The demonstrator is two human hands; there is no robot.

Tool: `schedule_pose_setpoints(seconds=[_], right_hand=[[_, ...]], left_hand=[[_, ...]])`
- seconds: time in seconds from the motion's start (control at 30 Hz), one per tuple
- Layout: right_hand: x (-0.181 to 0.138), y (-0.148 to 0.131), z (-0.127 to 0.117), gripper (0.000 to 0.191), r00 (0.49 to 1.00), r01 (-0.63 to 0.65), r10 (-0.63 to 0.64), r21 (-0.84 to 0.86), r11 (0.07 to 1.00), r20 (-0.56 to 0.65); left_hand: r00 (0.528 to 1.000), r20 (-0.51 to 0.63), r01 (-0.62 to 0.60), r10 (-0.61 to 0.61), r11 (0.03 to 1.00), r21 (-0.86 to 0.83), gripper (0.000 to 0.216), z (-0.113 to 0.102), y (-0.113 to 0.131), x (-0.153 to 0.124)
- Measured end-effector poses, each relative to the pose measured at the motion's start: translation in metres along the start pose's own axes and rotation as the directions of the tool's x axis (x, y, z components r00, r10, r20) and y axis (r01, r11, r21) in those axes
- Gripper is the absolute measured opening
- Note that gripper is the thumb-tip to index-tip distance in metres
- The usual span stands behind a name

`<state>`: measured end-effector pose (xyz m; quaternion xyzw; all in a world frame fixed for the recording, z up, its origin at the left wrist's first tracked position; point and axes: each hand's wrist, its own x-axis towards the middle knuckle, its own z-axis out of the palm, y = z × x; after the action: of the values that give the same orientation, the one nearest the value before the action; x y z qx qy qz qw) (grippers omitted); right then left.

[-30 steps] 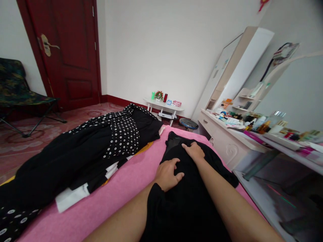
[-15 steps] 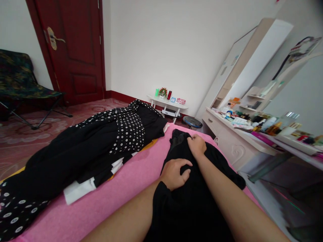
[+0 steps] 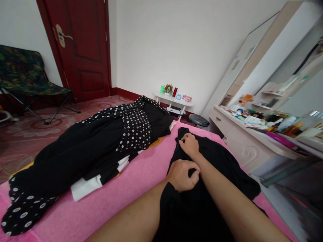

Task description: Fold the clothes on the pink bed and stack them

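Left hand [image 3: 182, 174] now bunching black garment [image 3: 222, 161]

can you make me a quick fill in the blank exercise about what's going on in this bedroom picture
1. Both hands rest on a black garment spread over a ____ blanket.
2. The left hand has its grip bunched on the cloth, nearer the camera than the ____ hand.
3. The pile of clothes to the left includes black fabric with white ____.
4. The door in the far corner is dark ____.

Missing words: pink; right; dots; red
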<state>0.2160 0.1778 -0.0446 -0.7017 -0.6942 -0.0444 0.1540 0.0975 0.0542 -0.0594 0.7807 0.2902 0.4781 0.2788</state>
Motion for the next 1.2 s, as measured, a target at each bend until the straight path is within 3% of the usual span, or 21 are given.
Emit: schedule_pose_setpoints(seconds=[0.2, 0.33, 0.53, 0.7, 0.77, 0.83, 0.93, 1.07, 1.2], right_hand=[[0.019, 0.014, 0.013, 0.054, 0.975, -0.063, 0.032, 0.138, 0.988, 0.219], [0.035, 0.023, 0.019, 0.06, 0.947, -0.114, 0.04, 0.218, 0.969, 0.318], [0.02, 0.024, -0.003, 0.065, 0.926, -0.169, 0.02, 0.367, 0.915, 0.378], [-0.037, 0.038, -0.041, 0.059, 0.933, -0.154, -0.041, 0.499, 0.853, 0.357], [-0.07, 0.045, -0.054, 0.048, 0.968, -0.051, -0.104, 0.583, 0.811, 0.229], [-0.11, 0.047, -0.064, 0.035, 0.989, 0.101, -0.145, 0.623, 0.776, 0.021], [-0.174, 0.04, -0.076, 0.019, 0.961, 0.276, -0.207, 0.588, 0.761, -0.184], [-0.239, 0.015, -0.09, 0.032, 0.896, 0.426, -0.431, 0.48, 0.767, -0.106], [-0.264, -0.009, -0.095, 0.041, 0.819, 0.544, -0.574, 0.319, 0.776, 0.001]], left_hand=[[0.999, 0.018, 0.033, -0.033, 0.999, -0.008, 0.021, -0.001, 0.001, 0.002], [0.997, 0.023, 0.077, -0.077, 0.997, -0.012, 0.022, -0.001, 0.001, 0.003], [0.988, -0.023, 0.154, -0.154, 0.988, 0.012, 0.022, 0.001, -0.005, 0.002], [0.976, -0.045, 0.214, -0.213, 0.977, 0.023, 0.021, 0.003, -0.012, 0.001], [0.976, -0.058, 0.211, -0.209, 0.977, 0.019, 0.021, 0.003, -0.015, 0.001], [0.977, -0.067, 0.204, -0.202, 0.979, 0.009, 0.021, 0.004, -0.017, 0.0], [0.971, -0.067, 0.23, -0.229, 0.973, 0.011, 0.02, 0.005, -0.021, 0.001], [0.963, -0.057, 0.267, -0.265, 0.963, 0.036, 0.019, 0.007, -0.026, 0.004], [0.96, -0.024, 0.278, -0.278, 0.959, 0.052, 0.017, 0.008, -0.025, 0.003]])
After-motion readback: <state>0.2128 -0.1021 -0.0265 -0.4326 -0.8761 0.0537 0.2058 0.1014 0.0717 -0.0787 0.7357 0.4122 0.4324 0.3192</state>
